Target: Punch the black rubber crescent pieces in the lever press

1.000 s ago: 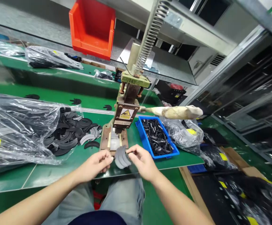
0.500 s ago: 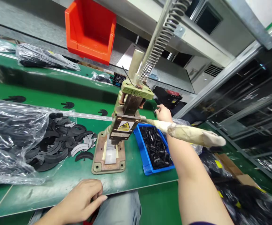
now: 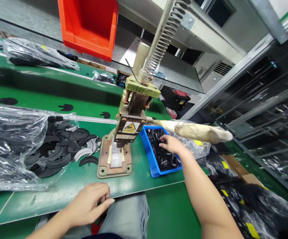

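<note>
My right hand (image 3: 171, 144) is over the blue bin (image 3: 150, 162), its fingertips among the small black plastic parts (image 3: 167, 160). Thumb and forefinger are apart, and I see no part lifted between them. My left hand (image 3: 94, 202) rests at the bench's front edge, loosely curled with the thumb apart and nothing visible in it. Between the hands stands a hand press (image 3: 131, 124) with a pale plate (image 3: 116, 158) on its base. Its cloth-wrapped lever (image 3: 196, 130) sticks out to the right, above the bin.
On the left, flat black curved pieces (image 3: 59, 149) spill from a clear plastic bag (image 3: 12, 146). Several dark notched discs (image 3: 66, 107) lie behind on the green bench (image 3: 66, 186). A red bin (image 3: 89, 30) sits on the shelf above. Bagged parts (image 3: 235, 186) stand at right.
My right hand has come back from beyond the lever, where it was beside a small dark piece, down into the blue bin. My left hand stays at the bench edge.
</note>
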Demonstrator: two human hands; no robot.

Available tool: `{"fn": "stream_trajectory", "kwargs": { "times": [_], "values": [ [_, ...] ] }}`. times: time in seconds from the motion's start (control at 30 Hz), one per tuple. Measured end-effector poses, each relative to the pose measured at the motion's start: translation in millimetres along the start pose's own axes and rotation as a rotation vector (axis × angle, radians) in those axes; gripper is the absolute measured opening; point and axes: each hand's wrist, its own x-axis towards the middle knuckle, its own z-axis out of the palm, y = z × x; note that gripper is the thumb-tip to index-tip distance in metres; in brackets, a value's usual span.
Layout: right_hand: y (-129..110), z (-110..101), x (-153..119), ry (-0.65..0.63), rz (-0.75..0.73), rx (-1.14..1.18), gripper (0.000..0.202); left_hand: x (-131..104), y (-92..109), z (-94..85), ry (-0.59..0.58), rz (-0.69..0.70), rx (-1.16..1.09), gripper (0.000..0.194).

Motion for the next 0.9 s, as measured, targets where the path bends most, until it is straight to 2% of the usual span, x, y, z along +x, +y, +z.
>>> {"fn": "stream_trajectory", "kwargs": {
  "times": [0.07, 0.17, 0.33, 0.6, 0.9],
  "values": [
    [-2.1, 11.6, -23.9, -0.172, -0.017, -0.061, 0.037, -0.1, 1.0, -0.4, -0.015, -0.005, 0.007, 0.029],
    [-9.4, 26.2, -43.5, -0.239, -0.016, -0.117, 0.041, -1.2, 0.1, 1.1, -0.028, -0.014, 0.021, 0.029],
    [-19.8, 36.8, -46.8, -0.207, 0.010, -0.175, 0.038, -3.7, -3.5, 6.2, -0.008, -0.011, 0.029, 0.030],
    [-20.8, 37.1, -47.5, -0.198, 0.061, -0.217, 0.042, -4.7, -3.7, 9.0, 0.002, -0.041, 0.018, 0.035],
    [-9.0, 31.3, -52.5, -0.087, 0.123, -0.083, 0.037, -6.1, -4.3, 8.4, 0.014, -0.050, -0.003, 0.035]
  ]
}}
